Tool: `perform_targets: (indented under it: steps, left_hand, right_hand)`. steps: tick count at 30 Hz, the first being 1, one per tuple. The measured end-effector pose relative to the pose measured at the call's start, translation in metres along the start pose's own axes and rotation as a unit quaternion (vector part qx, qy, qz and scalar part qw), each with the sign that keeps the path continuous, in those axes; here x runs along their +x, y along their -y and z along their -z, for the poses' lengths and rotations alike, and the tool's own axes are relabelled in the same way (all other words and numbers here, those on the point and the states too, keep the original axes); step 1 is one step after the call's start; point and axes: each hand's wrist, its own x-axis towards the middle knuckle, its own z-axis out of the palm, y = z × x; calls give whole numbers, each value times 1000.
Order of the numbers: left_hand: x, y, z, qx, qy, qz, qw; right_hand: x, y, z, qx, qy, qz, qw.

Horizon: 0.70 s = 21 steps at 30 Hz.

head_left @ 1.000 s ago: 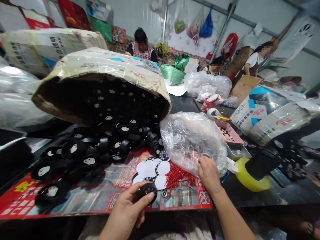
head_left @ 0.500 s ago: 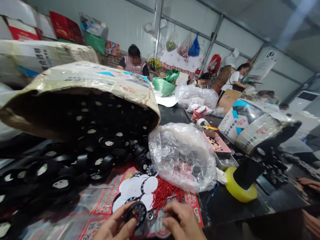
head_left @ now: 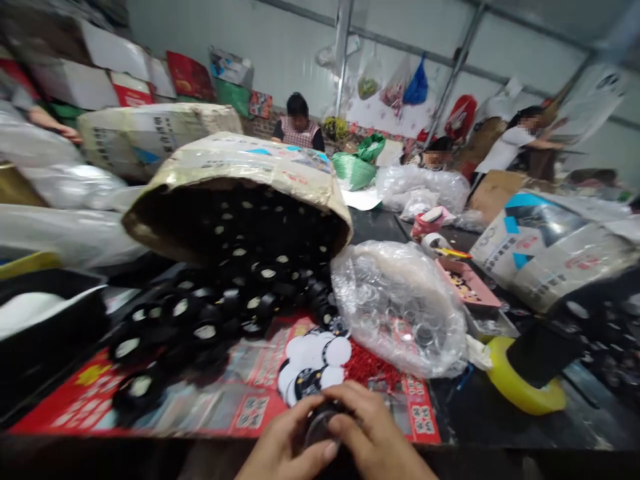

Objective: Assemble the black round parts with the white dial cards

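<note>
**Both hands clamped on one black piece, right by the near edge!**

And it is held tight here: the black round piece (head_left: 317,427) is enclosed between the left hand (head_left: 286,443) and the right hand (head_left: 375,430), pressed together at the near edge of the desk (head_left: 453,421). Whether it is held over the desktop or just off it cannot be told.

There's the danger! By one slip of the fingers, the piece could be lost over that edge. By uneven thumb pressure, it could be tilted in the grip. And watch the knuckles: the white discs (head_left: 305,350) are lying just beyond them, and could be scattered by a forward shove; with a swing to the right, the red heap (head_left: 374,365) could be caught too.

As for the piece itself, a dark, rounded body is seen, with a dull greyish sheen on the side turned to the camera. Much of it is covered by fingers, the rest is blurred, and no markings can be made out.
</note>
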Motion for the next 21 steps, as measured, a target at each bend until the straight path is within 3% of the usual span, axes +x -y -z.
perform_targets:
  steps: [2, 5, 9, 12, 14, 21]
  left_hand:
    - [0, -3, -1, -20, 37, 57, 997]
    - [2, -6, 4, -33, 34, 63, 997]
    - [-1, -11, 12, 61, 24, -9, 998]
    - [-6, -17, 14, 194, 19, -111, 975]
    - [-7, -18, 13, 246, 24, -151, 957]
    - [-1, -12, 16, 241, 35, -174, 954]
  right_hand:
    - [0, -1, 1, 23, 12, 22, 999]
    - [3, -7, -2, 33, 13, 10, 999]
    - [4, -14, -7, 92, 39, -68, 993]
    - [5, -13, -7, 144, 76, -73, 984]
    - [4, -11, -7, 143, 69, -66, 985]
    - [2, -14, -16, 159, 26, -70, 985]
